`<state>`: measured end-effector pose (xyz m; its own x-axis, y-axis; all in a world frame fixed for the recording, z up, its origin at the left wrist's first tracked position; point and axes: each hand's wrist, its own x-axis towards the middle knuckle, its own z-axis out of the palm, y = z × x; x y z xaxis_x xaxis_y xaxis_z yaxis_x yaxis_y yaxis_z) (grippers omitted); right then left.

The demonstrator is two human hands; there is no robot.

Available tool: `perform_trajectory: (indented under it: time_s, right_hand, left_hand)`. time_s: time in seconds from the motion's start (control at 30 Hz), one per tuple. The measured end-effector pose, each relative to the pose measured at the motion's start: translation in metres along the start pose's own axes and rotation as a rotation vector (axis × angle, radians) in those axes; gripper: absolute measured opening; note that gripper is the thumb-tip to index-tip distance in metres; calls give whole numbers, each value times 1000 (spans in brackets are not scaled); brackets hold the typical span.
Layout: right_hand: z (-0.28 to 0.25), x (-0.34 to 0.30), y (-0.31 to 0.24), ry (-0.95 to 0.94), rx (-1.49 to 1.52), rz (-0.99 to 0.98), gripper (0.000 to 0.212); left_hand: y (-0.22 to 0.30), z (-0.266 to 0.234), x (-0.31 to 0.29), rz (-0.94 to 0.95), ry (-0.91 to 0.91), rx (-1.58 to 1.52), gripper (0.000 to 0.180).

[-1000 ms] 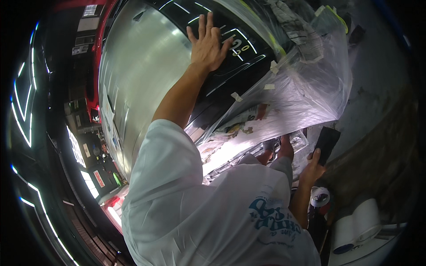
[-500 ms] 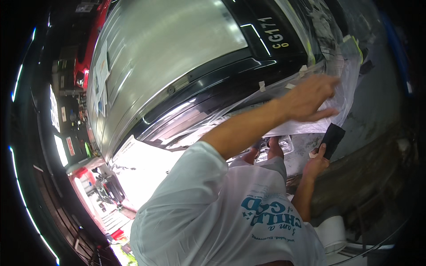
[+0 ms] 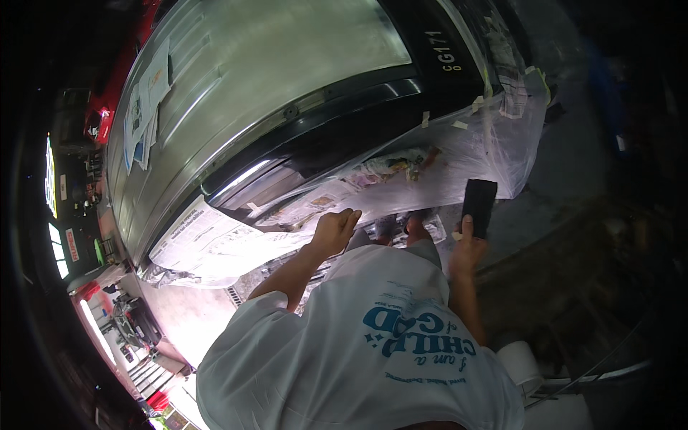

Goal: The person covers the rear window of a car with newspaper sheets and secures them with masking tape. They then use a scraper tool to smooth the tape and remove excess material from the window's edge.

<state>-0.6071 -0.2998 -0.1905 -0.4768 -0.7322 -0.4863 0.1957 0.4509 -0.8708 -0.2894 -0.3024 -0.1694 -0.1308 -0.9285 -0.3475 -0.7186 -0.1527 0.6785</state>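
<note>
My left hand (image 3: 335, 233) is in front of my body, beside the paper-covered side of a car. Its fingers are curled together, and no object shows in them. My right hand (image 3: 469, 251) grips the lower end of a flat black rectangular piece (image 3: 480, 206), with the thumb laid over its face. A small pale bit shows beside that thumb. Clear plastic sheeting (image 3: 466, 165) hangs down the car's side, held by short strips of masking tape (image 3: 460, 125). Newspaper (image 3: 315, 201) lies beneath part of the sheeting.
The car's silver roof (image 3: 287, 50) curves across the top, with loose papers (image 3: 149, 97) on it. Large newspaper sheets (image 3: 208, 236) cover the panel at left. A red vehicle (image 3: 97, 125) stands behind. At lower right is a white cylindrical object (image 3: 519, 362).
My left hand has swung left and down from over the plastic sheeting, its fingers drawing together. The right hand has shifted left with the black piece. The view has shifted too.
</note>
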Motion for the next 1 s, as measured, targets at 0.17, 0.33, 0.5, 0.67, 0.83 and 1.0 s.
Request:
perform_trajectory:
  time_s: [0.17,0.33,0.5,0.67,0.83,1.0]
  right_hand:
    - [38,-59,-39,-187,49,-51,30]
    - [55,-105,-78,-360,171,85,16]
    - [49,-101,-66,-260,180,-144,20]
    - [20,-94,-66,-184,267,-87,18]
    - [12,-99,-80,-132,242,-8,16]
    - [10,-95,-77,-233,191,-21,25]
  left_hand:
    - [32,-7,-10,43,-138,-357,39]
    - [3,9,7,74,-325,-485,34]
    - [-159,59,-29,-298,-47,-750,33]
    - [-355,130,-129,-691,-255,174,49]
    - [-414,240,-174,-661,-243,-83,52]
    - [-405,313,-225,-744,-277,-293,29]
